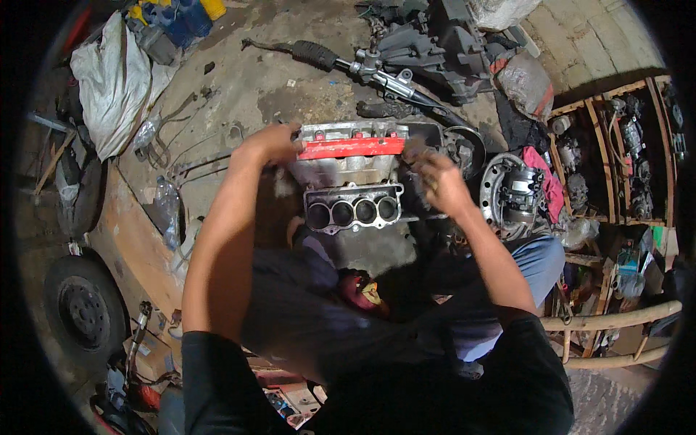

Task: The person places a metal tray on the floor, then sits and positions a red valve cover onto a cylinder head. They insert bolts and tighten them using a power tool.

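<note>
A metal engine part (pixel 353 190) with a red top strip (pixel 351 148) and a row of several round ports stands on the concrete floor in front of my knees. My left hand (pixel 274 141) grips its upper left corner beside the red strip. At the part's right side my right hand (pixel 435 177) is closed around a small dark object that I cannot make out, pressed near the casting's edge.
A steering rack (pixel 362 69) and dark engine pieces (pixel 442 43) lie beyond. A round clutch-like disc (pixel 511 192) and wooden shelves (pixel 616 152) with parts sit on the right. On the left are a white sack (pixel 109 80), a wooden board (pixel 134 239) and a wheel (pixel 83 308).
</note>
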`<state>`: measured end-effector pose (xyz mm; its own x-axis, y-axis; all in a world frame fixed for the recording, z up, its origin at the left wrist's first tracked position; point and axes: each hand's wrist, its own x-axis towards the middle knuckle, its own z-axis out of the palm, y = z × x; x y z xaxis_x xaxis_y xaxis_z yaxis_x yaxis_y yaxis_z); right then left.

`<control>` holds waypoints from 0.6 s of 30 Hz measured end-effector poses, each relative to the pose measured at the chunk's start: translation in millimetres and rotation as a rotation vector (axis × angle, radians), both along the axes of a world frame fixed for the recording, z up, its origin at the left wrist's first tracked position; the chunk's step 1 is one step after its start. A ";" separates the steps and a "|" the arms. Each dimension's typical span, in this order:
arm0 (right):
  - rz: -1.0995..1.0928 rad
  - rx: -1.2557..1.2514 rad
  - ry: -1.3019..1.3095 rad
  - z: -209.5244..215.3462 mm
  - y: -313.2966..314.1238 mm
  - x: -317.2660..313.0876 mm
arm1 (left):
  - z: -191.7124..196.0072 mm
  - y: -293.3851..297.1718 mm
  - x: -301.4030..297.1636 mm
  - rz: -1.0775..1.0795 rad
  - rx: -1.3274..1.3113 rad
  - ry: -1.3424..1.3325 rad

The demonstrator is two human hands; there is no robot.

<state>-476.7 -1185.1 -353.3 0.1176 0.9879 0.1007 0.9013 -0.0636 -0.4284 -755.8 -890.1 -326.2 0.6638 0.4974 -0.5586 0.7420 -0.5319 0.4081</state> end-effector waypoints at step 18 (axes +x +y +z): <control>-0.355 0.242 -0.171 -8.1 2.7 74.3 | -2.3 -2.5 3.4 -0.053 0.100 -0.012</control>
